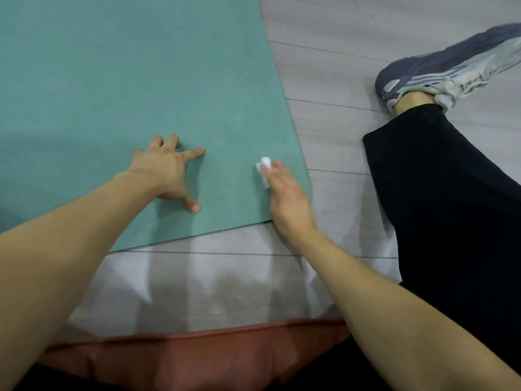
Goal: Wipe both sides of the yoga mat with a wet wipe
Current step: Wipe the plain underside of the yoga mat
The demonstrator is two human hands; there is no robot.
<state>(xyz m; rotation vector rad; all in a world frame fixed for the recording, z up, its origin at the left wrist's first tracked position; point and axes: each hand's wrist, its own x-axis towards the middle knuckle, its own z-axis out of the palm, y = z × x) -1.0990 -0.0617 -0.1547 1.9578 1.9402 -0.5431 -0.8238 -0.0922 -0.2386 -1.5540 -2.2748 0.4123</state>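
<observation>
- While the teal yoga mat (127, 88) lies flat on the grey plank floor (380, 38), its near right corner sits just beside the right hand (287, 198).
- The right hand rests on the mat close to the mat's right edge, fingers fairly straight and pointing far; its outline is blurred.
- A small white wet wipe (264, 168), bunched up, lies under the right fingertips, pressed against the mat and showing at the hand's far left side. This grip is flat on the wipe rather than curled round it, as far as the blur lets one tell.
- The left hand (166, 170) lies to the left of the wipe, well inside the mat, with fingers spread and tips planted on the surface; its thumb points near and right. That grip is spread wide and carries nothing.
- The two hands are apart, with bare mat between them.
- On the right, a leg in black trousers (451, 207) stretches over the floor, ending far right in a grey and white sneaker (439, 71).
- Near the bottom edge, a reddish-brown cushion (197, 359) lies across the floor, nearer than the mat's near edge.
</observation>
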